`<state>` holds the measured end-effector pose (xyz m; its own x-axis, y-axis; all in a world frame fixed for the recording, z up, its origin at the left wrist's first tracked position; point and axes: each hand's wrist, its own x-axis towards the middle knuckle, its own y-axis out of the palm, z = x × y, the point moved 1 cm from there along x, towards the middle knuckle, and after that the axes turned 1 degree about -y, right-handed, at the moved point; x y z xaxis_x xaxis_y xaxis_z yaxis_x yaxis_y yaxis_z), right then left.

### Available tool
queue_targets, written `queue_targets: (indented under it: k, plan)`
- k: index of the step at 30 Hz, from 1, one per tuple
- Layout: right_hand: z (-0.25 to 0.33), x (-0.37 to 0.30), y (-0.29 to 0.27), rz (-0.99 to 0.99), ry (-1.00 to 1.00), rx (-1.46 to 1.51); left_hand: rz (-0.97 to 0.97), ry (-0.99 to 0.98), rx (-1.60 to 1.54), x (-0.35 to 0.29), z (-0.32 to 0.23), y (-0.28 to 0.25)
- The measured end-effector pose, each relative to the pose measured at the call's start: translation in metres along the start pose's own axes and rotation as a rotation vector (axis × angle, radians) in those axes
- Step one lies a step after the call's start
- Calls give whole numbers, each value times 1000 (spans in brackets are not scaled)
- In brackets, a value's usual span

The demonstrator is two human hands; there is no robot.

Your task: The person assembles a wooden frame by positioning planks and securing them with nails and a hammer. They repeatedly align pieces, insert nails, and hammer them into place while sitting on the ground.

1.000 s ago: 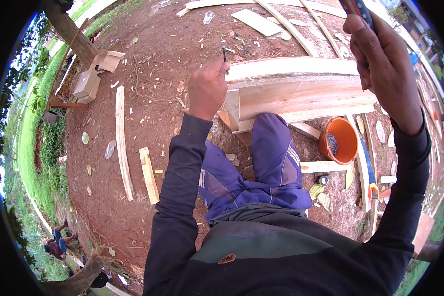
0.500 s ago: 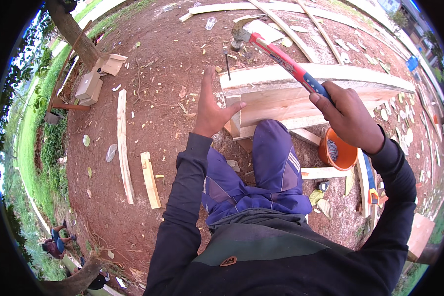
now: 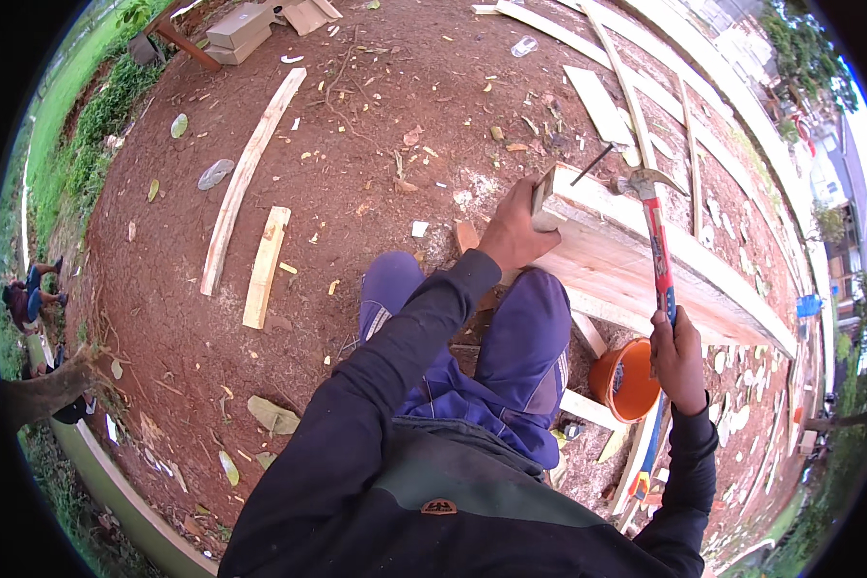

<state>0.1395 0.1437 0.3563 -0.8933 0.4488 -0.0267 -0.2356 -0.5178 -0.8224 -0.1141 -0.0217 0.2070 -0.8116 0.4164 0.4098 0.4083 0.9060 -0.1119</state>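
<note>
Fingers [image 3: 672, 339] of the right hand [image 3: 679, 361] are wrapping fully shut around the red handle of a hammer [image 3: 653, 226], whose steel head is sitting up by the far end of the board [image 3: 645, 260], just beside a nail [image 3: 592, 164]. The left hand [image 3: 515, 231] is curling over the board's near end, fingers closed on its top edge and palm pressing its side, steadying it. The nail is standing tilted out of the board's top edge near that end, with most of its shank showing, so it is only started and not driven home. Judging from this, the nailing is at an early stage: the board is standing in place on edge against other planks, and the nail is waiting to be sunk or pulled; which one I cannot tell. Whether the claw is touching the nail is unclear. An orange bucket [image 3: 626, 380] is sitting on the red earth just below the board, beside the person's knee [image 3: 539, 318]. Loose planks [image 3: 246, 183] are lying well apart on the ground to the left.
</note>
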Motion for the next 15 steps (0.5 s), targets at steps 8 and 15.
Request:
queue_targets:
  k: [8, 15]
  plan:
    - [8, -3, 1, 40, 92, 63, 2, -3, 3, 3, 7, 4]
    - [21, -3, 3, 10, 88, 53, -13, -8, -71, 6, 8, 7]
